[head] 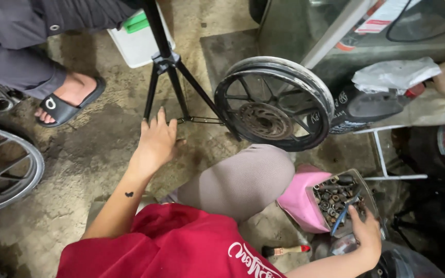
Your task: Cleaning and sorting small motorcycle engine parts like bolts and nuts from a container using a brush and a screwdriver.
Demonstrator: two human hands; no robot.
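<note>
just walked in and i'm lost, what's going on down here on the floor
A person in a red shirt crouches on a stained concrete floor. Their left hand is spread flat on the ground beside a black tripod stand. Their right hand grips the edge of a clear plastic container of rusty metal sockets. A black spoked motorcycle wheel stands just ahead.

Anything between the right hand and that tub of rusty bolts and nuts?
Nothing visible. The right hand is already at the near rim of the clear tub, with the bolts and nuts and a blue-handled tool in it, just beyond the fingers. The left hand rests on the floor by the tripod.
</note>
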